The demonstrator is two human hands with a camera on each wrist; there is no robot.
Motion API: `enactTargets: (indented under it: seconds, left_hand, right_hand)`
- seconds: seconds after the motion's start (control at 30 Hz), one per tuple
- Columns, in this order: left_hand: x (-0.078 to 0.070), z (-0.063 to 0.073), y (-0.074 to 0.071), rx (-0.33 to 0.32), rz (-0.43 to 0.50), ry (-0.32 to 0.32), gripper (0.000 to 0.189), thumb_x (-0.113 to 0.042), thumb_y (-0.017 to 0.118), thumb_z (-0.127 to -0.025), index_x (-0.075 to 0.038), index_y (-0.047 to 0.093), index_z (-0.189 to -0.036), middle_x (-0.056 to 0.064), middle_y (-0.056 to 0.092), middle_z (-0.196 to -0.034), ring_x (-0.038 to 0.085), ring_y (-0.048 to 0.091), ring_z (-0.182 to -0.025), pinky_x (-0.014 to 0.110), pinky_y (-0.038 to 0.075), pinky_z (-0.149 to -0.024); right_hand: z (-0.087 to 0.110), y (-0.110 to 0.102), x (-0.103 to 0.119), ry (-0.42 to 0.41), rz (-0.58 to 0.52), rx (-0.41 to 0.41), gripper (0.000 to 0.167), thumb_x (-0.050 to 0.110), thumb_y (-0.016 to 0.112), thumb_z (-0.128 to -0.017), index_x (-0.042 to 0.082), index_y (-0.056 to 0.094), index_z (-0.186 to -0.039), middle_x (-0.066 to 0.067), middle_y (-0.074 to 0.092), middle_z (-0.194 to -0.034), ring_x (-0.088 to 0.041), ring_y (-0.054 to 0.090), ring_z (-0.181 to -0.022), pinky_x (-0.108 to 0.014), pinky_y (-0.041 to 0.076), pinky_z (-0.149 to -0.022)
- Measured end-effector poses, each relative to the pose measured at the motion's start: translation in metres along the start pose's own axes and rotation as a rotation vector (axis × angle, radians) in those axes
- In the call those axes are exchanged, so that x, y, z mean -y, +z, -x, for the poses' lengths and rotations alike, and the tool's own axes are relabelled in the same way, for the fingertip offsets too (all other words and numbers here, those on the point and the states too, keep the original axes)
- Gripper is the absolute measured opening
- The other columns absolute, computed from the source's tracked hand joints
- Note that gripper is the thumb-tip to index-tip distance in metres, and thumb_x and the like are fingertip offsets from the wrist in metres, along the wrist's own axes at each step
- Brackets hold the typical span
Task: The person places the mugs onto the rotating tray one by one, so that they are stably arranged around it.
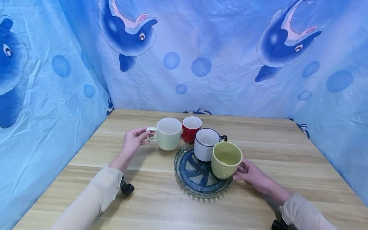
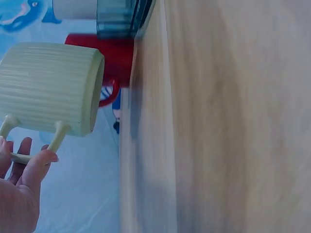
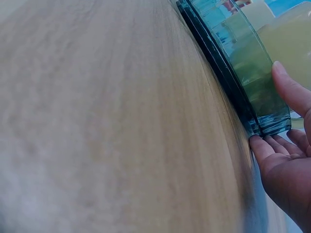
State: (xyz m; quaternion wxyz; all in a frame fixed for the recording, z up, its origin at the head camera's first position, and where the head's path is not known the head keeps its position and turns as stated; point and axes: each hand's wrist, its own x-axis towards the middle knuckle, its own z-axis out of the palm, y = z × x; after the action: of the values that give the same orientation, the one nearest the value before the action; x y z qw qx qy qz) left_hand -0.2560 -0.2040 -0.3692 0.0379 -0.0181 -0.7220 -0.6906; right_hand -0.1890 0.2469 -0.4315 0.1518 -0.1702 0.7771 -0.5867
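My left hand (image 1: 134, 139) pinches the handle of a pale green mug (image 1: 167, 140), which hangs upright above the table, its ribbed side showing in the left wrist view. My right hand (image 1: 253, 175) grips the right edge of a round, see-through teal tray (image 1: 184, 185). In the right wrist view its thumb lies by the rim and its fingertips touch the tray's base. Inside the tray, a yellow-green mug (image 1: 221, 169) stands close to that hand, beside a white mug (image 1: 203, 150) with a dark rim and handle. Part of the yellow-green mug's handle is hidden.
A red mug (image 1: 189, 131) stands behind the tray, between the pale green and white mugs, its handle facing left. The wooden table (image 1: 155, 204) is bounded by a blue dolphin-print cloth (image 1: 224, 92) at the back and sides.
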Motion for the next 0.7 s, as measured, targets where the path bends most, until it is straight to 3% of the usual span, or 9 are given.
enactTargets:
  seconds: [0.17, 0.37, 0.5, 0.6, 0.7]
  left_hand:
    - [-0.001, 0.006, 0.006, 0.018, 0.031, 0.023, 0.040, -0.005, 0.057, -0.096, 0.013, 0.051, -0.131, -0.005, 0.075, -0.095, 0.001, 0.070, -0.086, 0.017, 0.059, -0.074]
    - [-0.001, 0.010, 0.010, 0.020, 0.087, 0.040, 0.040, -0.002, 0.055, -0.096, 0.016, 0.048, -0.131, -0.011, 0.074, -0.088, -0.001, 0.070, -0.082, 0.017, 0.059, -0.073]
    - [-0.001, 0.013, 0.013, 0.042, 0.096, 0.048, 0.040, -0.001, 0.055, -0.096, 0.016, 0.047, -0.132, -0.014, 0.074, -0.086, 0.001, 0.071, -0.084, 0.019, 0.059, -0.075]
    - [0.000, 0.013, 0.014, 0.061, 0.097, 0.054, 0.041, -0.001, 0.056, -0.096, 0.016, 0.046, -0.132, -0.015, 0.073, -0.086, 0.003, 0.071, -0.086, 0.020, 0.059, -0.077]
    - [0.001, 0.014, 0.015, 0.084, 0.096, 0.074, 0.041, -0.001, 0.056, -0.095, 0.017, 0.046, -0.131, -0.015, 0.074, -0.086, 0.004, 0.072, -0.088, 0.020, 0.059, -0.076]
  right_hand:
    - [0.000, 0.001, 0.000, -0.012, -0.001, 0.013, 0.089, 0.008, 0.071, -0.084, -0.017, 0.012, -0.146, -0.040, 0.024, -0.148, -0.054, 0.030, -0.135, -0.017, 0.047, -0.100]
    - [0.000, 0.001, 0.000, -0.010, -0.002, 0.008, 0.089, 0.008, 0.071, -0.083, -0.017, 0.013, -0.146, -0.039, 0.024, -0.148, -0.048, 0.035, -0.135, -0.014, 0.046, -0.099]
    - [0.001, 0.002, 0.001, -0.034, -0.038, 0.019, 0.088, 0.007, 0.071, -0.084, -0.019, 0.013, -0.145, -0.042, 0.023, -0.147, -0.017, 0.052, -0.130, -0.013, 0.046, -0.098]
    - [0.002, 0.003, 0.002, -0.052, -0.067, 0.028, 0.087, 0.005, 0.070, -0.084, -0.020, 0.013, -0.144, -0.043, 0.021, -0.146, 0.010, 0.052, -0.116, -0.012, 0.046, -0.097]
    - [0.002, 0.003, 0.003, -0.054, -0.082, 0.028, 0.087, 0.004, 0.070, -0.084, -0.020, 0.012, -0.144, -0.043, 0.020, -0.147, 0.016, 0.050, -0.112, -0.011, 0.046, -0.097]
